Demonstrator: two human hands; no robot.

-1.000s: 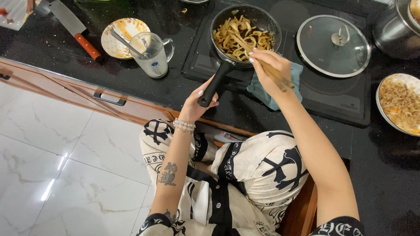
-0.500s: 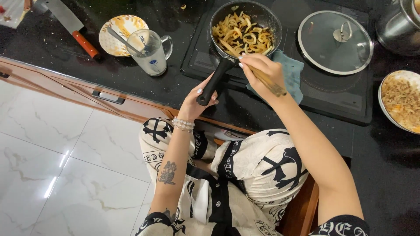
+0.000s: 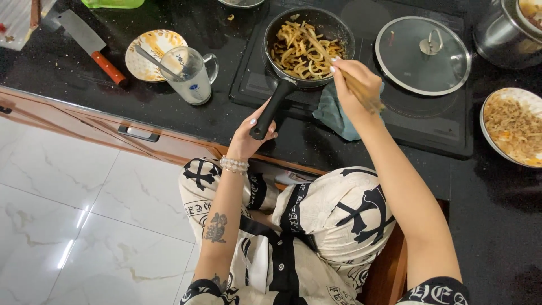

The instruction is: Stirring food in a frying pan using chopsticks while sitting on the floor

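Cream black-patterned clothing, beaded bracelet (image 3: 234,165), forearm tattoo (image 3: 216,227)

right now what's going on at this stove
A person is cooking at a black cooktop. The left hand grips the black handle of a dark frying pan full of noodle-like strips, while the right hand holds wooden chopsticks with their tips in the food. A glass lid lies on the cooktop beside the pan, and a teal cloth sits under the right hand. On the counter to the left are a glass mug, a small plate and a cleaver.
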